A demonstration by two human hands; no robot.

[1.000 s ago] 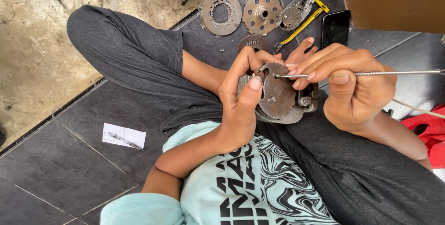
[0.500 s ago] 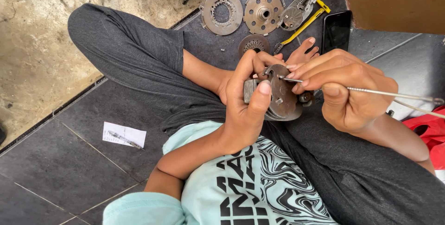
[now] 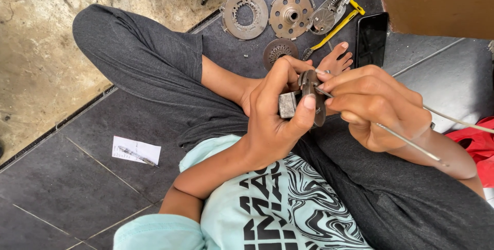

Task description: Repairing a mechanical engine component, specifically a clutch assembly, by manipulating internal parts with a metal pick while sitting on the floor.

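The left hand (image 3: 272,116) is gripping the metal part (image 3: 303,100) above the lap, now turning it edge-on where a moment ago its flat face was showing. The right hand (image 3: 370,106), just right of the part, is pinching a thin rod (image 3: 406,139) whose tip is probably entering it. Beyond the part, three discs (image 3: 247,7) are lying on the floor.

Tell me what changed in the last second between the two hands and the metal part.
The left hand turned the metal part from face-up to edge-on. The thin rod in the right hand swung from level to slanting down toward the right. Both grips held; the discs on the floor stayed put.
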